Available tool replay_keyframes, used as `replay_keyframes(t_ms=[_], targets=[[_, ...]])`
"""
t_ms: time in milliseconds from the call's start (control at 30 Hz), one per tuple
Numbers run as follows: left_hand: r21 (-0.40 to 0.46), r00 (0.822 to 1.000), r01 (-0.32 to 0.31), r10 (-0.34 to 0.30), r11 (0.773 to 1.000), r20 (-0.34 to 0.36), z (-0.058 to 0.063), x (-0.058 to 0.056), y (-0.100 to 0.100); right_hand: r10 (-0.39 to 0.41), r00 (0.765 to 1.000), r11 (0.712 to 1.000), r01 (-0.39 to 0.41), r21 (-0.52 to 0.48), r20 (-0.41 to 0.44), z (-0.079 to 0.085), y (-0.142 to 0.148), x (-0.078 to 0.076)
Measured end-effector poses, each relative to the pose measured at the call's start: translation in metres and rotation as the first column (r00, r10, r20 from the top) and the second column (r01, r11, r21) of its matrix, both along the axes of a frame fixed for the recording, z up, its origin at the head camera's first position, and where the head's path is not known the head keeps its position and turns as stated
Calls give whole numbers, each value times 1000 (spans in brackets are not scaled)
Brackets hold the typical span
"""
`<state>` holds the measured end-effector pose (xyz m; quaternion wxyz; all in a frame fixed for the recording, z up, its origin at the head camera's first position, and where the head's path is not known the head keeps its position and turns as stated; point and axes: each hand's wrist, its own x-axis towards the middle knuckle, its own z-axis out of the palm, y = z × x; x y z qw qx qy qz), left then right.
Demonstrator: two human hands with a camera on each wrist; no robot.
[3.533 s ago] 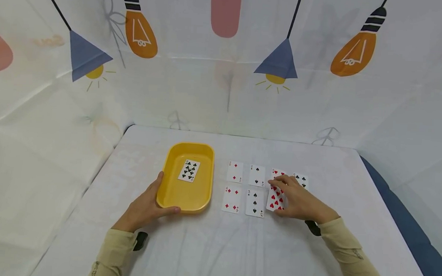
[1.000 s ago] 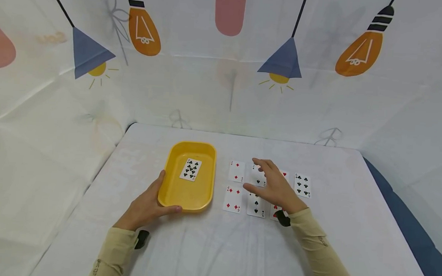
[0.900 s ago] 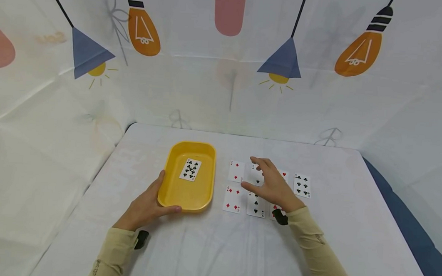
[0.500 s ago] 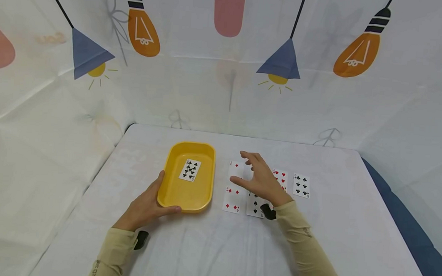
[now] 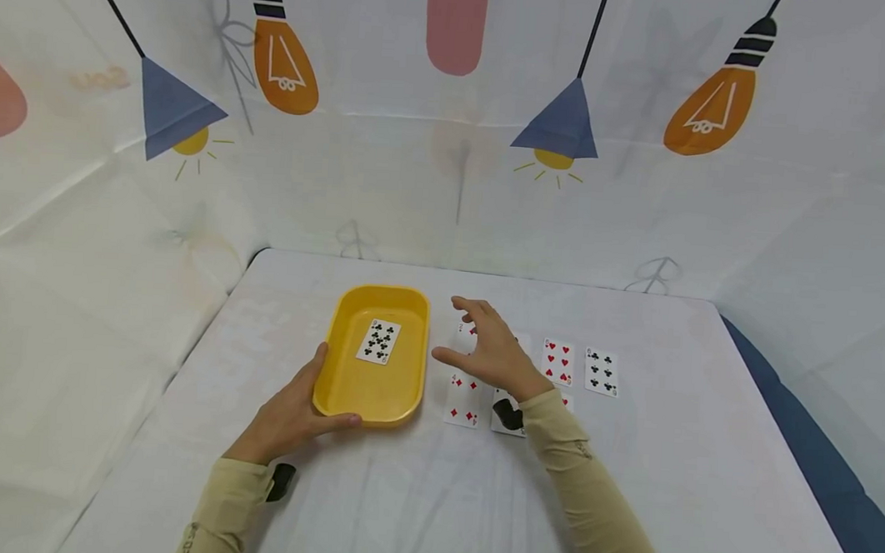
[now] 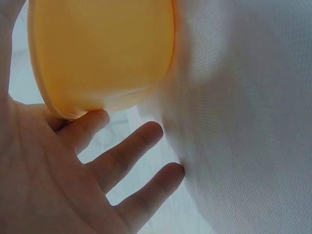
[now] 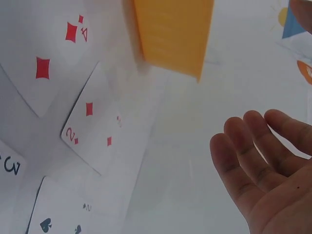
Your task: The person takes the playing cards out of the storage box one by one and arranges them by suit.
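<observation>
My left hand (image 5: 285,419) holds the yellow tray (image 5: 368,402) at its near left corner, thumb at the front rim and fingers along the left side. A black club card (image 5: 378,342) with many pips lies face up inside it. In the left wrist view, one fingertip touches the tray's wall while two other fingers extend past it. My right hand (image 5: 494,354) hovers empty, fingers spread, just right of the tray. Under it are the two of diamonds (image 7: 97,122) and the four of diamonds (image 5: 463,401). The right wrist and sleeve partly cover the spade cards.
Farther right, the six of hearts (image 5: 558,364) and a six of clubs (image 5: 602,372) lie face up on the white-covered table (image 5: 400,508). Another heart card (image 5: 569,402) shows only a corner. A white printed curtain (image 5: 462,186) hangs behind the table.
My right hand has left the heart cards and moved left across the rows towards the tray, its fingers spread. The left hand and tray have stayed in place.
</observation>
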<state>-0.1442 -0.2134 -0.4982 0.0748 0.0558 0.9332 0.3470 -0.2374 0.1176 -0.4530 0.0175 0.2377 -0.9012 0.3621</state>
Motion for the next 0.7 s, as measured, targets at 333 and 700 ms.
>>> replay_keyframes(t_ms=[333,700], targets=[[23,1000,7,-7,1000,0,2,1,0,23,999,999,-24,22,47,0,-28,-3],[20,1000,10,-9,1000,-7,0,-1,-1,89,995,995,-90,28,39,-1,-55,-10]])
